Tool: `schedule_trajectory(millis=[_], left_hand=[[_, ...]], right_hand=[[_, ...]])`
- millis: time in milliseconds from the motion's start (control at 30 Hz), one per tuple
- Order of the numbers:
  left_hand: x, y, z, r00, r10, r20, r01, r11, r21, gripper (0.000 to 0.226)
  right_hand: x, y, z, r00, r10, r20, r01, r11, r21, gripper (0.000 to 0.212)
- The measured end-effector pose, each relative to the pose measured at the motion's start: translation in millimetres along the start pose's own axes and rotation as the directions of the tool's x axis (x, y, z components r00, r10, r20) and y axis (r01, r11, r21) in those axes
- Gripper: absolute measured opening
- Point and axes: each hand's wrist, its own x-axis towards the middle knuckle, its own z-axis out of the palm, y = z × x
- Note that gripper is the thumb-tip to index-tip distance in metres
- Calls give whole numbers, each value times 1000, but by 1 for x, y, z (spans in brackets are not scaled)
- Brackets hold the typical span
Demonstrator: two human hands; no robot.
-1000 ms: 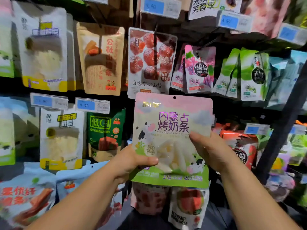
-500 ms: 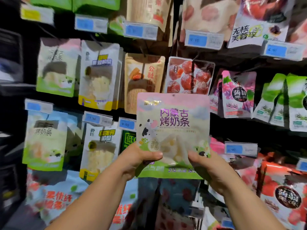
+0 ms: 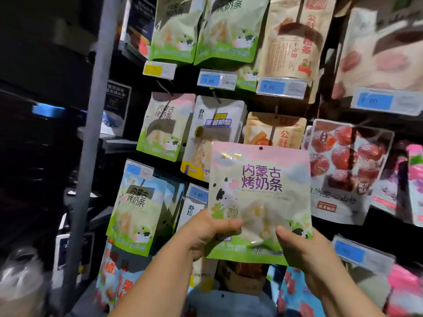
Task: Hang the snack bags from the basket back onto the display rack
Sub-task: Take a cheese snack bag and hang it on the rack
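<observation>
Holds one snack bag [image 3: 259, 202] upright in the lower centre of the frame, just in front of the display rack [image 3: 91, 156], with both hands low on the pack. Grips the lower left edge with the left hand [image 3: 206, 234]: thumb pressed flat across the front, fingers curled round behind. Pinches the lower right corner with the right hand [image 3: 304, 250]: thumb on the front, remaining fingers hidden behind the pack. Shows pink at the top, white in the middle with purple lettering and a cartoon cow, green along the bottom. Carries a small round hang hole [image 3: 260, 148] at top centre, on no peg. Overlaps a kraft-coloured bag [image 3: 274, 131] and a yellow-bottomed bag [image 3: 212, 133] hanging behind. Seems to match the hanging bags [image 3: 164, 126] at middle left, and further ones at lower left and along the top, though blur softens their print. Sits left of a clear bag of red fruit [image 3: 343, 170] at middle right. Leaves blue price tags [image 3: 216, 79] and one yellow price tag [image 3: 159, 70] showing in the upper half.
</observation>
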Motion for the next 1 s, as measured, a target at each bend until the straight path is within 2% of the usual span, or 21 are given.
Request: schedule_trajectory(millis=[67, 100, 200, 233, 367, 500, 567, 667, 733, 833, 900, 1000], left_hand=[[2, 4, -12, 998, 30, -57, -32, 999, -36, 9], [3, 7, -17, 994, 44, -98, -51, 996, -72, 12], [9, 15, -36, 975, 98, -198, -120, 988, -100, 28], [9, 18, -41, 967, 115, -226, -137, 987, -83, 32], [12, 27, -74, 916, 180, -359, -189, 982, 9, 33], [16, 34, -117, 851, 241, -466, -202, 970, 133, 84], [16, 37, -137, 830, 257, -494, -192, 965, 180, 83], [17, 41, -163, 815, 269, -513, -231, 963, 138, 77], [19, 41, -179, 788, 278, -550, -260, 959, 112, 86], [24, 46, -200, 711, 314, -630, -339, 937, 85, 101], [28, 53, -210, 683, 343, -645, -412, 910, 47, 109], [41, 63, -219, 655, 409, -636, -502, 864, 38, 102]], right_hand=[[7, 1, 13, 1000, -1, -5, 1, 1000, 17, 68], [11, 2, 20, 1000, -14, -7, 14, 1000, 0, 69], [25, 6, 42, 996, -86, -17, 86, 996, -7, 95], [30, 6, 49, 996, -88, -8, 88, 996, -5, 90], [53, 0, 84, 997, -60, 57, 62, 997, -35, 38], [83, -1, 125, 992, -92, 81, 99, 991, -93, 19], [99, 2, 147, 991, -106, 78, 114, 987, -111, 21], [118, 5, 184, 990, -127, 63, 135, 981, -140, 54], [129, 6, 208, 986, -148, 76, 157, 978, -140, 64], [147, 6, 238, 985, -154, 72, 162, 978, -133, 64], [159, 5, 254, 987, -158, 43, 162, 976, -142, 61], [175, -2, 274, 986, -167, 9, 167, 976, -143, 51]])
